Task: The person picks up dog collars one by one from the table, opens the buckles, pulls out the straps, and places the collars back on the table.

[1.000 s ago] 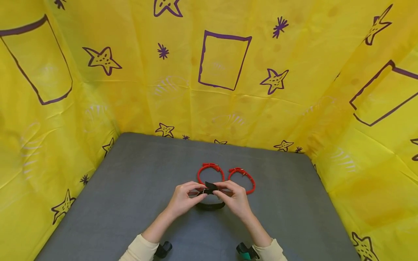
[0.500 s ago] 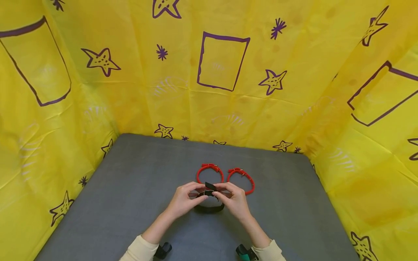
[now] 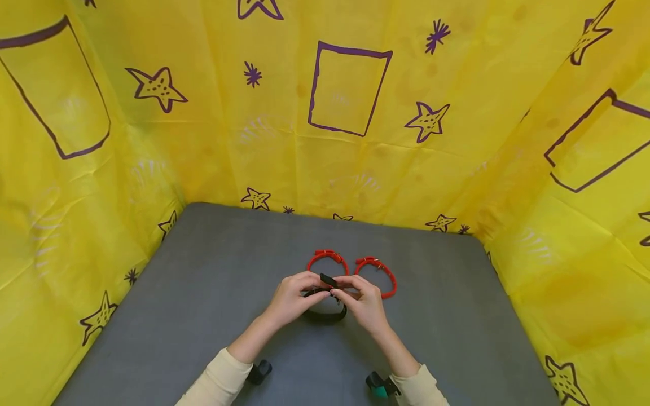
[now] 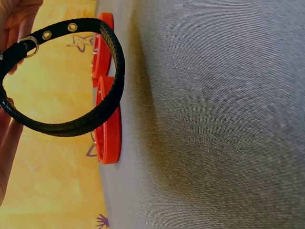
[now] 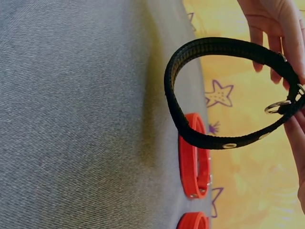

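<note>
A black dog collar (image 3: 325, 317), bent into a loop, is held up above the grey table by both hands. My left hand (image 3: 293, 299) pinches it at the buckle end between thumb and fingers. From the other side my right hand (image 3: 368, 304) grips the strap, and the two thumbs nearly meet. The strap's free tip (image 3: 328, 280) sticks up between the fingers. A metal D-ring (image 4: 31, 46) and eyelets (image 4: 72, 27) show in the left wrist view. Fingers mostly hide the buckle in the head view.
Two red collars, a left one (image 3: 327, 255) and a right one (image 3: 392, 280), lie looped on the grey table (image 3: 228, 254) just beyond the hands. Yellow cloth walls (image 3: 350, 169) with purple drawings enclose the table at the back and sides.
My left hand has shifted slightly right, closer to my right hand. The buckle, visible between the hands earlier, is now mostly covered by fingers. The red collars stay put.
</note>
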`<state>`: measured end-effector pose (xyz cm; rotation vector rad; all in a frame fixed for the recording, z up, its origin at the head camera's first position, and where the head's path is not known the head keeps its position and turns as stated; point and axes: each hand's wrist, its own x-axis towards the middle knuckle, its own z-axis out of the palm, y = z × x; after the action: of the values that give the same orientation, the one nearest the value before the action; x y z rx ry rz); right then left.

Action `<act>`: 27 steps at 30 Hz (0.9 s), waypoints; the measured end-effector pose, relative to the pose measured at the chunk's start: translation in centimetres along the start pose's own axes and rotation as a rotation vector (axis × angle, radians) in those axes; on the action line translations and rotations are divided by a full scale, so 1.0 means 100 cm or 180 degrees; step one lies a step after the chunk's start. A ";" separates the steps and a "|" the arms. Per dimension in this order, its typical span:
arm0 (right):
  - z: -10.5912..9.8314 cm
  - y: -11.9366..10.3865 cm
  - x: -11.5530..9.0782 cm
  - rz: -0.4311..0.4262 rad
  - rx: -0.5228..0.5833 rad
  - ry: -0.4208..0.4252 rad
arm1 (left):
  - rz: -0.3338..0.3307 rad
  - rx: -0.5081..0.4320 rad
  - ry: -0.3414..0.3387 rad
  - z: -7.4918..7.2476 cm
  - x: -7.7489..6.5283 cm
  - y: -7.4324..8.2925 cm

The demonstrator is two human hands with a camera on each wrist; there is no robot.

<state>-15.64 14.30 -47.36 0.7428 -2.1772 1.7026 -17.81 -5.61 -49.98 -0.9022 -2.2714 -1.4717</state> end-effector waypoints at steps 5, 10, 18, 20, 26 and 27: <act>-0.002 -0.002 0.005 0.0066 -0.0035 0.0034 | 0.0066 0.0099 0.0014 0.000 0.006 0.000; -0.003 -0.001 0.008 0.0071 -0.0021 0.0055 | 0.0068 0.0194 0.0023 -0.001 0.010 0.002; -0.005 -0.001 0.010 0.0090 -0.0005 0.0046 | -0.0016 0.0361 0.0070 0.001 0.013 0.005; -0.005 -0.001 0.010 0.0121 0.0017 0.0053 | -0.0063 0.0396 0.0081 0.001 0.013 0.006; -0.003 0.000 0.007 0.0164 0.0070 0.0053 | -0.0196 0.0516 0.0124 0.004 0.011 0.007; -0.003 0.000 0.007 0.0157 0.0071 0.0048 | -0.0211 0.0537 0.0132 0.005 0.011 0.007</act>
<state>-16.26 14.45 -46.96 0.6848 -2.1873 1.7533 -18.13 -4.59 -49.10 -0.7472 -2.3734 -1.2882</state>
